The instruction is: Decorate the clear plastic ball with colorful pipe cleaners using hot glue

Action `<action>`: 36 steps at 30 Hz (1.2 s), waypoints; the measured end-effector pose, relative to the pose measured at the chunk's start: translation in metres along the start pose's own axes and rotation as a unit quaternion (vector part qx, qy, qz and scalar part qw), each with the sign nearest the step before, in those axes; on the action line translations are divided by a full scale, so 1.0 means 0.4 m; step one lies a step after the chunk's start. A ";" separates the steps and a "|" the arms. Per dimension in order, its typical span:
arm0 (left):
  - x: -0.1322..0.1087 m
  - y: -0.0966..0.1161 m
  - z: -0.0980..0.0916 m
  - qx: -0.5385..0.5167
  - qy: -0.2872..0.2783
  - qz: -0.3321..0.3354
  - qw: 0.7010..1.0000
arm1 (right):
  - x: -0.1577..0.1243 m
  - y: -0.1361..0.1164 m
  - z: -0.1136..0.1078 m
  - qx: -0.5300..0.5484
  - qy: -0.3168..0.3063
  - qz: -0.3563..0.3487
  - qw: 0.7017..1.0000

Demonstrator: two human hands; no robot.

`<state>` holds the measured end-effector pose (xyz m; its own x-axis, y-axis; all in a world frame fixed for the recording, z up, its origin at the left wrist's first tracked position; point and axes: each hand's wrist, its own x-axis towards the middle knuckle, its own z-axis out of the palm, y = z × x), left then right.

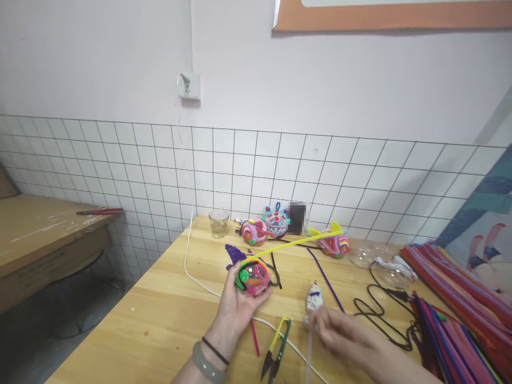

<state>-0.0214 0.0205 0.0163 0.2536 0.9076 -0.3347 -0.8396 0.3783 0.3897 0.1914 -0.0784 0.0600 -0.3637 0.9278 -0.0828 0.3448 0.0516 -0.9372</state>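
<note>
My left hand (240, 306) holds up a clear plastic ball (256, 274) trimmed with coiled pink, green and orange pipe cleaners and a purple fin (235, 254). From the ball's top, a long yellow pipe cleaner (288, 244) sticks out to the right. Fingers closed, my right hand (340, 333) is at the rear end of a white glue gun (314, 298) lying on the table. A translucent glue stick (309, 354) runs down from its fingertips, partly blurred. Between my hands lie thread snips (277, 346) with yellow and green handles.
Finished pipe-cleaner fish (254, 232) stand along the wall by a glass cup (218, 224). Clear plastic balls (362, 255), a black cord (380, 309) and bundles of pipe cleaners (460, 298) lie at right. A white cable (187, 256) crosses the wooden table (132, 330).
</note>
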 end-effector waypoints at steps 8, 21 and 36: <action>-0.012 -0.009 -0.004 0.155 -0.056 0.226 0.960 | 0.206 -0.031 0.081 0.292 0.086 0.083 0.949; 0.001 0.034 0.003 0.031 -0.010 0.088 0.996 | 0.071 -0.002 0.055 0.046 0.028 0.061 0.997; -0.012 -0.001 0.004 0.112 -0.055 0.198 0.972 | 0.053 0.028 0.010 0.115 0.153 0.080 0.978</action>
<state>-0.0213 0.0163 0.0190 -0.0074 0.9995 -0.0312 -0.7597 0.0146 0.6501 0.1840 -0.0597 0.0465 -0.0321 0.9862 -0.1625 0.1594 -0.1555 -0.9749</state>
